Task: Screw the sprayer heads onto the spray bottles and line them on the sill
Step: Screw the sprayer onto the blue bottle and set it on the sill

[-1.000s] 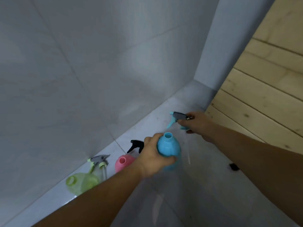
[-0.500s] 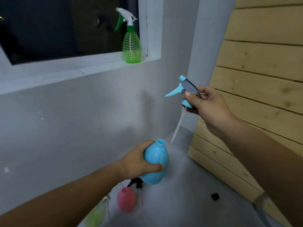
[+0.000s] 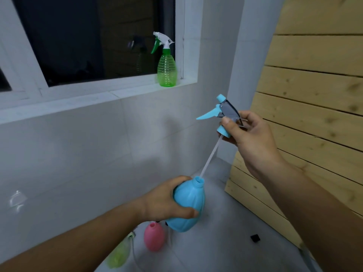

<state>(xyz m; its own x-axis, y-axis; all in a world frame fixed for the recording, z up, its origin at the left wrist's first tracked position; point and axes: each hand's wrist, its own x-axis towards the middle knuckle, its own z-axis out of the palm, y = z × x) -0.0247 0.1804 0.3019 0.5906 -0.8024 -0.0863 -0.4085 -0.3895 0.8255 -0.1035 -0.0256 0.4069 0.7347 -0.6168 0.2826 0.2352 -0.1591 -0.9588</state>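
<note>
Blue bottle [image 3: 189, 207] leans, mouth up-right; tube [image 3: 211, 156] of sprayer head [image 3: 225, 111] slants down-left.

No text, label, brand mark, number or sign can be read anywhere in view. The blue bottle [image 3: 188, 205], the blue sprayer head [image 3: 222, 112], the green spray bottle [image 3: 166, 71] on the sill [image 3: 137, 91] and the pink bottle [image 3: 154, 238] on the floor [image 3: 225, 242] are seen as plain coloured plastic, and no print can be made out on them.
</note>
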